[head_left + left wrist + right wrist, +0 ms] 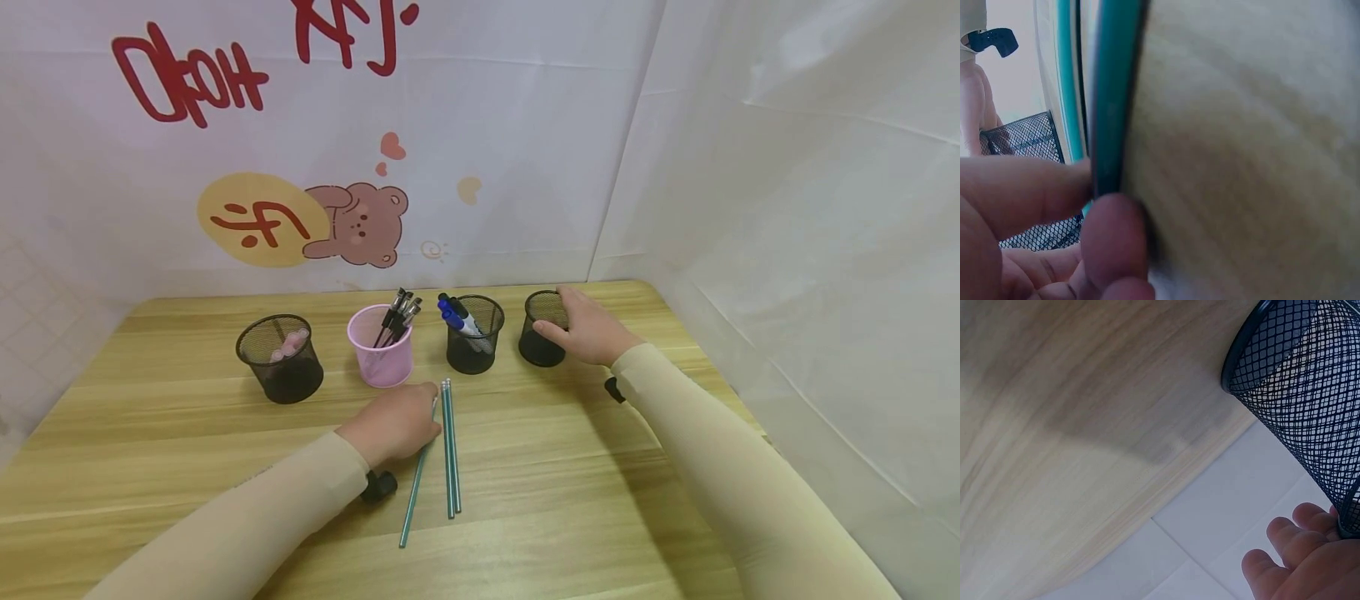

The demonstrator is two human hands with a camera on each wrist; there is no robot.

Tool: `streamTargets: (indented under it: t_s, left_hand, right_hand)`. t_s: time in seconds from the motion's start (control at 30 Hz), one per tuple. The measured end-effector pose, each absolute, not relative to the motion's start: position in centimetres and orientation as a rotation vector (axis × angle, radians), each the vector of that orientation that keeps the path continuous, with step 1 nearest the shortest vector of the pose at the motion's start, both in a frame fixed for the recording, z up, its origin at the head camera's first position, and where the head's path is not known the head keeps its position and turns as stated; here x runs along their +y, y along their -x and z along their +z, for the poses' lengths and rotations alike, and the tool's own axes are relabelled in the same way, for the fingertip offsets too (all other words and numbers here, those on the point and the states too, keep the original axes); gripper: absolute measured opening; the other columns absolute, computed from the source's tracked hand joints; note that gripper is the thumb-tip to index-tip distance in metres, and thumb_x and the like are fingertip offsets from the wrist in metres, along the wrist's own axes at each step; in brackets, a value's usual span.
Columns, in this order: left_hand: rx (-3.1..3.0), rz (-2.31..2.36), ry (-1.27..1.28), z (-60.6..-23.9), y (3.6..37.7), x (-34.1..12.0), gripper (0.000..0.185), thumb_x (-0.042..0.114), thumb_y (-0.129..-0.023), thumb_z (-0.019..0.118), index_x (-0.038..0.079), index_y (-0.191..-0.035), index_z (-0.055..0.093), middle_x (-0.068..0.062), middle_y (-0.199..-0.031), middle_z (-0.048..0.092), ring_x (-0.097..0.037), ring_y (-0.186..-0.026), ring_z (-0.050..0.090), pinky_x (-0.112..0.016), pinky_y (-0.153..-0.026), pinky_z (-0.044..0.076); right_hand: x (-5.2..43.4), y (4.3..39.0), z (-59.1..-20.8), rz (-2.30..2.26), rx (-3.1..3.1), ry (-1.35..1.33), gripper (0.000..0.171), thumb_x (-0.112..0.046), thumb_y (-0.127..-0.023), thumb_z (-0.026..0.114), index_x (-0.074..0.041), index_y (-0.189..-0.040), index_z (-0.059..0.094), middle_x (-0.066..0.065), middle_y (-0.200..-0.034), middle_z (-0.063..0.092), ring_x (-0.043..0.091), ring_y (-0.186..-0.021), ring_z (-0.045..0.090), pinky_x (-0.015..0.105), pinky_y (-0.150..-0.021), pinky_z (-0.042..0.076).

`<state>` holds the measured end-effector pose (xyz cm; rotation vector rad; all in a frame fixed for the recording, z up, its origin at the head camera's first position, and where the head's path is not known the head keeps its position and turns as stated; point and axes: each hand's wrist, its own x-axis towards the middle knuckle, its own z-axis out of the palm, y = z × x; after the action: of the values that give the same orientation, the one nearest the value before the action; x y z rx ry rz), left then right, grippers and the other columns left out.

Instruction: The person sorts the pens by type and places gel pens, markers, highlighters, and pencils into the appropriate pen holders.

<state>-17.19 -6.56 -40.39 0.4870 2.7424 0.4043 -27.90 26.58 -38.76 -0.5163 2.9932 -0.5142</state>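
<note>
A person's two sleeved arms reach over a wooden table (187, 433). The left hand (397, 421) rests on the tabletop, its thumb and fingertip pinching one teal pencil (1110, 125) out of three that lie side by side in front of a pink cup (381, 350) holding black pens. The right hand (588, 329) curls around the rightmost black mesh cup (542, 333), standing upright near the table's far right edge. Two more black mesh cups stand in the same row.
</note>
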Motion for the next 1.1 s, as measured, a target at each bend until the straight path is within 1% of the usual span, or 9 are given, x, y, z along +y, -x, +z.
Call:
streamTargets:
  t_s: [0.27,0.37,0.47,0.6,0.8,0.9,1.1]
  left_hand:
    - [2.739,0.428,-0.485,-40.39,17.29,-6.76,0.044,0.020,-0.098,0.071,-0.001,-0.135,0.061,-0.012,-0.113,0.073,-0.022,-0.093,0.066,-0.048,-0.097,0.058]
    - [2.736,0.442,-0.477,-40.33,17.30,-6.77,0.041,0.017,-0.097,0.070,0.000,-0.134,0.061,-0.010,-0.107,0.072,-0.022,-0.090,0.064,-0.047,-0.093,0.059]
    - [2.729,0.455,-0.467,-40.35,17.31,-6.79,0.040,0.015,-0.097,0.069,0.001,-0.133,0.061,-0.010,-0.106,0.071,-0.023,-0.088,0.062,-0.045,-0.090,0.058]
    - [2.724,0.462,-0.458,-40.35,17.33,-6.82,0.041,0.013,-0.096,0.068,0.001,-0.134,0.060,-0.010,-0.107,0.071,-0.023,-0.086,0.062,-0.042,-0.086,0.058]
    - [2.717,0.476,-0.446,-40.29,17.37,-6.76,0.045,0.012,-0.094,0.069,0.000,-0.136,0.058,-0.010,-0.106,0.070,-0.023,-0.085,0.061,-0.039,-0.079,0.056]
    - [2.714,0.494,-0.436,-40.25,17.38,-6.81,0.047,0.012,-0.093,0.069,-0.001,-0.136,0.057,-0.009,-0.104,0.069,-0.023,-0.084,0.062,-0.038,-0.076,0.056]
    - [2.698,0.580,-0.394,-39.92,17.36,-7.09,0.047,0.012,-0.091,0.069,0.001,-0.134,0.055,-0.007,-0.098,0.066,-0.024,-0.080,0.061,-0.035,-0.066,0.051]
  right_hand:
    - [26.46,27.77,-38.55,-0.517,2.983,0.512,0.101,-0.068,-0.104,0.047,0.005,-0.166,0.014,0.026,-0.172,0.022,0.042,-0.160,0.024,0.057,-0.130,0.025]
    - [26.45,27.75,-38.55,-0.519,2.985,0.513,0.100,-0.067,-0.104,0.047,0.005,-0.165,0.014,0.026,-0.172,0.022,0.042,-0.160,0.024,0.057,-0.130,0.025]
    - [26.48,27.71,-38.54,-0.529,2.985,0.511,0.101,-0.068,-0.103,0.047,0.004,-0.166,0.014,0.026,-0.172,0.023,0.042,-0.160,0.025,0.057,-0.130,0.026]
    - [26.51,27.78,-38.65,-0.539,2.988,0.502,0.102,-0.070,-0.102,0.047,0.002,-0.167,0.014,0.025,-0.172,0.023,0.041,-0.160,0.026,0.056,-0.129,0.027]
    - [26.50,27.70,-38.60,-0.524,2.986,0.488,0.103,-0.071,-0.102,0.046,0.003,-0.166,0.015,0.026,-0.172,0.023,0.042,-0.159,0.027,0.058,-0.129,0.027]
    - [26.49,27.57,-38.48,-0.527,2.979,0.483,0.103,-0.070,-0.102,0.047,0.003,-0.166,0.014,0.025,-0.172,0.023,0.042,-0.159,0.027,0.057,-0.129,0.027]
    - [26.45,27.50,-38.48,-0.534,2.979,0.484,0.101,-0.069,-0.103,0.047,0.003,-0.166,0.014,0.025,-0.172,0.022,0.041,-0.160,0.026,0.057,-0.129,0.027]
